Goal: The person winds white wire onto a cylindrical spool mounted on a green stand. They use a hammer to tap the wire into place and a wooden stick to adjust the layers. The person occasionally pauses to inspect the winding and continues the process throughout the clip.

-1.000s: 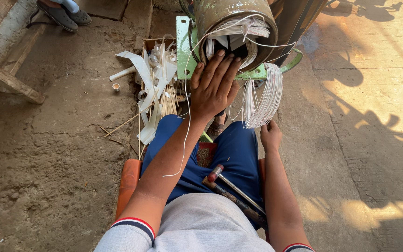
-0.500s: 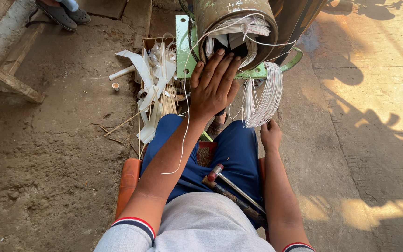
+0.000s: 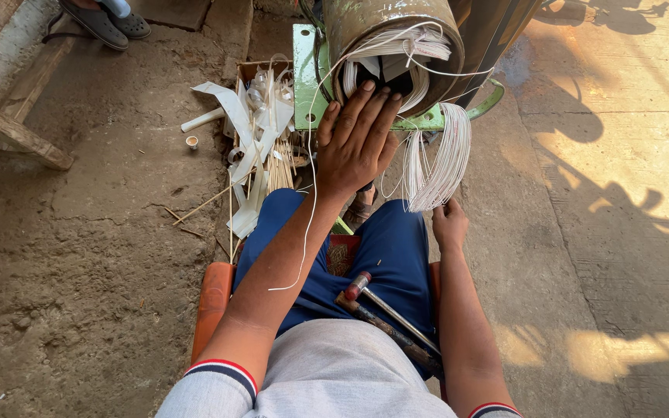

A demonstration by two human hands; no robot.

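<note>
I sit on a low orange stool [image 3: 212, 303] facing a rusty metal cylinder [image 3: 385, 23] with white wire coils in its open end. My left hand [image 3: 358, 141] lies flat against that open end, fingers spread on the white windings [image 3: 396, 58]. A loose loop bundle of white wire [image 3: 441, 159] hangs from the cylinder; my right hand [image 3: 449, 223] pinches its lower end. One thin white wire strand [image 3: 309, 193] trails down over my left forearm. A hammer [image 3: 387, 306] and a dark metal bar lie on my lap.
Strips of white paper and thin sticks [image 3: 253, 139] are piled on the dirt floor at the left of the cylinder's green bracket [image 3: 303, 73]. A wooden bench leg [image 3: 13, 128] and another person's sandalled foot [image 3: 106, 23] are at upper left. Concrete floor lies to the right.
</note>
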